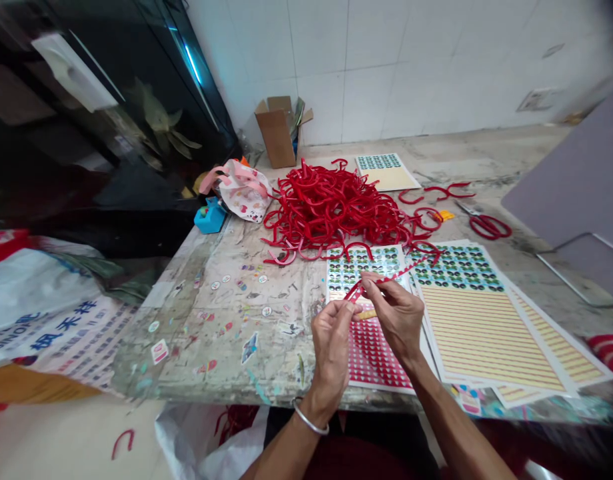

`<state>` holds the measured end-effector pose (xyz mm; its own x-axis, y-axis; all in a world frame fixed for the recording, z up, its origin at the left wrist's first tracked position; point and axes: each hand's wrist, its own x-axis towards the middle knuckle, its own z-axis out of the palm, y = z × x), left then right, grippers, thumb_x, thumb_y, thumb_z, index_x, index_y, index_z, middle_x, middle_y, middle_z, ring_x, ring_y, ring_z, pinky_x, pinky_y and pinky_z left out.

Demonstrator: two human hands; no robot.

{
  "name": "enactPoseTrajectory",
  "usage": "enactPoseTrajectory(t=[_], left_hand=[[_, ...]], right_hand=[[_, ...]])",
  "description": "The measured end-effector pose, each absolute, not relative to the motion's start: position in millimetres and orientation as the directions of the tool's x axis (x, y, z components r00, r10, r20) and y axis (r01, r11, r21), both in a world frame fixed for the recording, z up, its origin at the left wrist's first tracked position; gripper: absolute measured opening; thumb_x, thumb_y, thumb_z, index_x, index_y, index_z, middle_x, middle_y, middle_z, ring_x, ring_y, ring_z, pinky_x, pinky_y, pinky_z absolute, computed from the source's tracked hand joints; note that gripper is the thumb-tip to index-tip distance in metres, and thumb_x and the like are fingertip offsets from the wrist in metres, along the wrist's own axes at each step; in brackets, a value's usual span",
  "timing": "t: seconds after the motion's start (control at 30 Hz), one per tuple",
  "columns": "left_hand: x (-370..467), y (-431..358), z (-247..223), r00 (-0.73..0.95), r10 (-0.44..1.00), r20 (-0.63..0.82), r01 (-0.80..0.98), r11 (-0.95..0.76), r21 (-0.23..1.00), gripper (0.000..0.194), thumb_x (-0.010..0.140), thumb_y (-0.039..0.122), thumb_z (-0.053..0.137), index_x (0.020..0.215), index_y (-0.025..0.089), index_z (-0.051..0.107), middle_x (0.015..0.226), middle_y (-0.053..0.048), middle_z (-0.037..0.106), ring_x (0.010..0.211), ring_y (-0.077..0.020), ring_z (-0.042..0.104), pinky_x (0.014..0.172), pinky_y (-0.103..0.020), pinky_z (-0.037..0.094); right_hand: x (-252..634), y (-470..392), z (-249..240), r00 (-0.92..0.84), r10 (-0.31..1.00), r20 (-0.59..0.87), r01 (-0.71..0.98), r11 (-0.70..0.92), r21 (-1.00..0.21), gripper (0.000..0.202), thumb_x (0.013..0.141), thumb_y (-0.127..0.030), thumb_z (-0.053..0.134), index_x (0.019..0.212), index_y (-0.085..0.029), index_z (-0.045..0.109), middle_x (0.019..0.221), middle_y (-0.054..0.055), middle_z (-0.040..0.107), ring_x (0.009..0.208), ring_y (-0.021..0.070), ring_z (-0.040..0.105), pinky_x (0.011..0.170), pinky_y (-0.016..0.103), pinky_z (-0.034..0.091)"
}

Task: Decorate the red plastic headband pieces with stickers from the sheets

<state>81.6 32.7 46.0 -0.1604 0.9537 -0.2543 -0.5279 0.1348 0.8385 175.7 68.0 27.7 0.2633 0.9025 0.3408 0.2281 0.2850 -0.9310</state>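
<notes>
My left hand (333, 338), with a silver bangle at the wrist, pinches the end of a red band over a printed sheet. Close beside it, my right hand (397, 313) holds a thin red strip with white marks (409, 268), which trails up to the right; its fingertips meet the band. Under both hands lies a sheet with a pink-red heart pattern (379, 353) and green-blue prints at its top. To the right is another sheet with yellow striped rows (486, 333). Beyond my hands rises a tangled heap of curved red bands (331, 203).
Red-handled scissors (489, 225) lie at the right, near a grey panel (576, 167) on a wire stand. A blue box (210, 217), a patterned pouch (244, 193) and an open carton (276, 137) stand behind at the left. Small stickers dot the worn table (186, 287).
</notes>
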Motion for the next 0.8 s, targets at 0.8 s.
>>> enactPoseTrajectory(t=[0.8], left_hand=[[77.4, 35.0, 38.9, -0.194, 0.939, -0.284, -0.507, 0.152, 0.849, 0.012, 0.072, 0.022, 0.064, 0.064, 0.014, 0.061, 0.062, 0.002, 0.060, 0.060, -0.0089, 0.052, 0.067, -0.022, 0.039]], right_hand=[[183.6, 73.8, 27.2, 0.176, 0.966, 0.189, 0.173, 0.158, -0.972, 0.024, 0.081, -0.036, 0.060, 0.088, -0.018, 0.073, 0.075, 0.003, 0.071, 0.066, 0.0180, 0.067, 0.059, 0.029, 0.054]])
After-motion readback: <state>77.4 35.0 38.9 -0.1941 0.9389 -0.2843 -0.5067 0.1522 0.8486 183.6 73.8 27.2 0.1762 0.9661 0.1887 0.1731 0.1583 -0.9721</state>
